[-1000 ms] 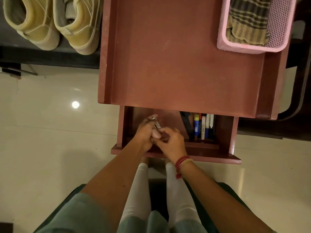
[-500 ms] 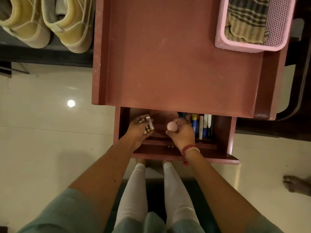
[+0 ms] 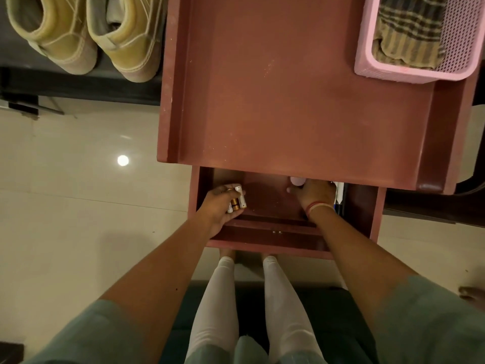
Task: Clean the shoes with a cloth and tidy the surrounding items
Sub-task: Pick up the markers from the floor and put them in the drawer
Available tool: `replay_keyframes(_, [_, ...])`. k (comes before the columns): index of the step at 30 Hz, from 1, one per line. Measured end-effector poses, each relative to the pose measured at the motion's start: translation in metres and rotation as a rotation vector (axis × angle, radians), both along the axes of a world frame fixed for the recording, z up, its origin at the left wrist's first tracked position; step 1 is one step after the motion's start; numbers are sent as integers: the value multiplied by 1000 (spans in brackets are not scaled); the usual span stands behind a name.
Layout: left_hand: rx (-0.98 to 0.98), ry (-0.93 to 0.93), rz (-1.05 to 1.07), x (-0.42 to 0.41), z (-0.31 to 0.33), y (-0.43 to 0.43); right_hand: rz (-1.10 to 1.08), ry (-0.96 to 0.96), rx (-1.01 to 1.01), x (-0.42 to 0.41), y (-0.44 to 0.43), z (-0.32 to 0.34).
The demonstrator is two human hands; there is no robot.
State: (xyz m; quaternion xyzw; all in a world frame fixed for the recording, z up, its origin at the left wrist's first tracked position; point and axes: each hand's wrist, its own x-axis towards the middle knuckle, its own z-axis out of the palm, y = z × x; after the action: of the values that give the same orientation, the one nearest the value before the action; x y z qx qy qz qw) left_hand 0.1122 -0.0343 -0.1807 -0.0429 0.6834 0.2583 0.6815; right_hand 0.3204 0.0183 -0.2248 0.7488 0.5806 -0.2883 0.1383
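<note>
Upper left of frame: shoes sat side by side on a dark shelf, apart from both hands; no wiping underway, and I couldn't tell if they were clean. Lower centre: drawer was pulled open. Left hand, fingers closed around a few batteries, was at the drawer's left end. Right hand, fingers curled on a small pink ball, was pushed toward the drawer's back, near the pens. Tabletop bare in the middle. Upper right: cloth lay bundled in the pink basket. Judgement: tidying step in hand, batteries and ball left to stow, drawer to shut.
</note>
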Motion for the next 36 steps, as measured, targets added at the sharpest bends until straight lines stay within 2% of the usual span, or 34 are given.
replay_keyframes(6, [20,11,-20,8,-2,-1,-183,368,212,-9,-29,16])
replay_keyframes(8, [30,4,-21,11,-4,-1,-190,517,99,-26,-40,31])
replay_keyframes(10, [43,-5,-23,15,-5,0,-97,695,-100,-44,-51,43])
replay_keyframes(12, [58,-11,-24,17,-4,1,-31,807,-151,-55,-58,46])
replay_keyframes(17, [79,-77,-70,13,-1,5,-17,770,-4,-54,-43,42])
replay_keyframes(20, [64,-103,-85,16,-1,9,-138,790,22,-45,-37,37])
replay_keyframes(25, [-4,-53,-11,20,-7,11,-369,471,128,-29,-24,5])
replay_keyframes(31, [-56,-82,32,12,-12,2,-179,158,65,-36,-12,-10])
replay_keyframes(33, [-63,-69,9,10,-12,-1,-186,154,27,-33,-13,-11])
replay_keyframes(36, [-54,-34,-27,7,-11,-4,-294,259,31,-26,-17,-3])
